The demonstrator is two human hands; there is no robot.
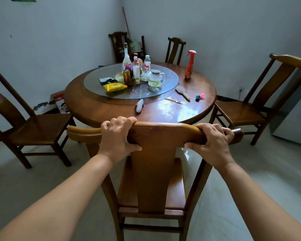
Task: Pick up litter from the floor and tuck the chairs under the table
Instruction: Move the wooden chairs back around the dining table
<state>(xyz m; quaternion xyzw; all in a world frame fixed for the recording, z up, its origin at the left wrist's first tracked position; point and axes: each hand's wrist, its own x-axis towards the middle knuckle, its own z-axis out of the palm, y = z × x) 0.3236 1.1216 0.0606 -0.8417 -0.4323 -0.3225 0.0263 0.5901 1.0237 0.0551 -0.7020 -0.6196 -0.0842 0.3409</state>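
Head view: top rail of the near chair (153, 171) is gripped by the left hand (117, 138) and right hand (214, 141), fingers curled over, thumbs underneath. Chair is positioned at the round table (97, 108), seat mostly outside its edge. Side chairs are pulled out.

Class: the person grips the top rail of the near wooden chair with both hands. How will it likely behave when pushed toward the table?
The chair looks like solid wood, so probably stiff and fairly heavy. With the left hand and right hand high on the rail, it may tip forward rather than slide. The glossy floor could let the legs skid.
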